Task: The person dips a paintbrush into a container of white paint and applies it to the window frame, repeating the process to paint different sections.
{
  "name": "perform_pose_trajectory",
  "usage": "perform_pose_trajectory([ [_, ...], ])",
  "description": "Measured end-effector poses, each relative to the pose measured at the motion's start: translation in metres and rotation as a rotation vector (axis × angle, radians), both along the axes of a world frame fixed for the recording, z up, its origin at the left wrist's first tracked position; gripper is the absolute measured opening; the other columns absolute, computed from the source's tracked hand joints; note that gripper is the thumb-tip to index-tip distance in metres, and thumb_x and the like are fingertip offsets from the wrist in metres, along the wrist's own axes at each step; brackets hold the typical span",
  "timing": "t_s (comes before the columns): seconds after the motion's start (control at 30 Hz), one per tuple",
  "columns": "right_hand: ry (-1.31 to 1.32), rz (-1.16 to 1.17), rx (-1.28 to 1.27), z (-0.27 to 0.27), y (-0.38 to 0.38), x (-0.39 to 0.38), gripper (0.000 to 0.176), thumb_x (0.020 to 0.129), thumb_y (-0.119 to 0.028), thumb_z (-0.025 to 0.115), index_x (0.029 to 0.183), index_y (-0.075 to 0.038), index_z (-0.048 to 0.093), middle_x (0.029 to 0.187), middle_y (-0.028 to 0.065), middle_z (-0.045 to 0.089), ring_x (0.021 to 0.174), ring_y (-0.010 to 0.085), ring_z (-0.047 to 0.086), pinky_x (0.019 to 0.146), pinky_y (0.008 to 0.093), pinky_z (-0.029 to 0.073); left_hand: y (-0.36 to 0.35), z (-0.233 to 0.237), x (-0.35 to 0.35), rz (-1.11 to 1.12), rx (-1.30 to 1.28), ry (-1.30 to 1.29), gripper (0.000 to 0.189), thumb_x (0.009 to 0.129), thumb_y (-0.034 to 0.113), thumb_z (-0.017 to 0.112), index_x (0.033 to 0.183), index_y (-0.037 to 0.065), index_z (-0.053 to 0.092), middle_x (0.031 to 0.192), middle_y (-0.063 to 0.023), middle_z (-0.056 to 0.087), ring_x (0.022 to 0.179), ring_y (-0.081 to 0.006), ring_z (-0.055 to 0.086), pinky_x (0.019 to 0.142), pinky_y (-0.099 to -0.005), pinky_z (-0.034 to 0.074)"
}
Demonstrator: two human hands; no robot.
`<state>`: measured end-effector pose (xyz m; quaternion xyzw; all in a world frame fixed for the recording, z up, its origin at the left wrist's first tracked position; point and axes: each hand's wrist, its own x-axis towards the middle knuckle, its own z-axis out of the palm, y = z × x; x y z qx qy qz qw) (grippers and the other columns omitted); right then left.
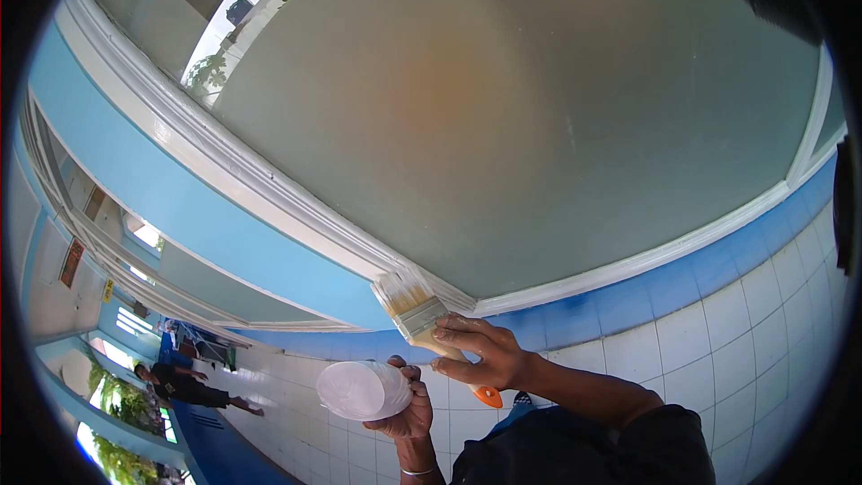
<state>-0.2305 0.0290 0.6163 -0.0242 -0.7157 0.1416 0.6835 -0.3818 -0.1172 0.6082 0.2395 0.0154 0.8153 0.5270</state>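
Observation:
My right hand is closed around the pale handle of a wide paintbrush whose handle ends in an orange tip. The whitish-yellow bristles meet the white window frame near its lower corner, beside the light blue wall band. My left hand grips a white plastic tub, held a little below and left of the brush. Whatever is inside the tub cannot be made out clearly. A bracelet circles my left wrist.
A large frosted glass pane fills the upper view. Below it run a darker blue wall strip and white floor tiles. Far left, a person in dark clothes is in the corridor near a blue low wall.

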Motion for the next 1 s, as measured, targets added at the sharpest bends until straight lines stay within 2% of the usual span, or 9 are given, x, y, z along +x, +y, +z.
perform_pose_trajectory([
  [0.13, 0.001, 0.092, -0.115, -0.006, -0.011, 0.032, 0.027, 0.078, -0.016, 0.086, 0.101, -0.011, 0.073, 0.121, 0.0148, 0.062, 0.115, 0.0318, 0.067, 0.090, 0.0397, 0.064, 0.002, 0.004, 0.001, -0.043, 0.038, -0.005, 0.099, 0.069, 0.021, 0.095, 0.150, 0.012, 0.039, 0.144, -0.0180, 0.038, 0.133, -0.0377, 0.045, 0.113, -0.0472, 0.046],
  [0.27, 0.182, 0.100, -0.261, -0.003, -0.038, 0.056, 0.029, 0.074, -0.009, 0.088, 0.099, -0.010, 0.074, 0.121, 0.0149, 0.062, 0.114, 0.0328, 0.068, 0.093, 0.0416, 0.063, 0.009, 0.007, -0.003, -0.138, 0.087, -0.001, 0.100, 0.068, 0.017, 0.095, 0.151, 0.013, 0.039, 0.144, -0.0176, 0.037, 0.134, -0.0380, 0.044, 0.113, -0.0473, 0.045],
  [0.4, 0.254, 0.053, -0.227, 0.004, -0.051, 0.054, 0.028, 0.077, -0.009, 0.087, 0.102, -0.008, 0.075, 0.123, 0.0160, 0.062, 0.114, 0.0334, 0.068, 0.093, 0.0426, 0.063, 0.017, 0.009, -0.010, -0.278, 0.124, 0.002, 0.103, 0.067, 0.015, 0.096, 0.152, 0.015, 0.038, 0.144, -0.0181, 0.038, 0.133, -0.0386, 0.044, 0.113, -0.0479, 0.045],
  [0.5, 0.265, -0.007, -0.149, 0.020, -0.056, 0.030, 0.029, 0.077, -0.009, 0.086, 0.104, -0.007, 0.074, 0.125, 0.0183, 0.063, 0.115, 0.0346, 0.067, 0.093, 0.0436, 0.063, 0.017, 0.014, -0.028, -0.283, 0.101, 0.029, 0.105, 0.067, 0.020, 0.096, 0.152, 0.019, 0.035, 0.143, -0.0181, 0.040, 0.133, -0.0390, 0.045, 0.110, -0.0470, 0.047],
  [0.67, 0.369, -0.142, -0.028, 0.042, -0.052, -0.019, 0.025, 0.078, -0.010, 0.084, 0.101, -0.007, 0.073, 0.125, 0.0226, 0.065, 0.115, 0.0375, 0.067, 0.090, 0.0448, 0.064, 0.020, 0.013, -0.069, -0.237, 0.021, 0.028, 0.109, 0.063, 0.021, 0.098, 0.152, 0.017, 0.035, 0.145, -0.0172, 0.041, 0.132, -0.0388, 0.045, 0.109, -0.0500, 0.045],
  [0.9, 0.383, -0.255, -0.010, 0.037, -0.040, -0.041, 0.025, 0.081, -0.014, 0.082, 0.103, -0.009, 0.071, 0.125, 0.0211, 0.065, 0.116, 0.0356, 0.067, 0.089, 0.0417, 0.065, 0.030, 0.019, -0.070, -0.319, 0.031, 0.045, 0.109, 0.063, 0.017, 0.098, 0.152, 0.019, 0.035, 0.146, -0.0167, 0.040, 0.133, -0.0383, 0.045, 0.110, -0.0488, 0.046],
  [1.0, 0.319, -0.248, -0.030, 0.005, -0.046, -0.026, 0.023, 0.081, -0.015, 0.082, 0.101, -0.008, 0.071, 0.124, 0.0209, 0.064, 0.115, 0.0345, 0.067, 0.088, 0.0403, 0.065, 0.032, 0.009, -0.067, -0.404, 0.068, 0.045, 0.108, 0.064, 0.014, 0.097, 0.152, 0.021, 0.035, 0.145, -0.0159, 0.039, 0.133, -0.0379, 0.044, 0.112, -0.0474, 0.046],
])
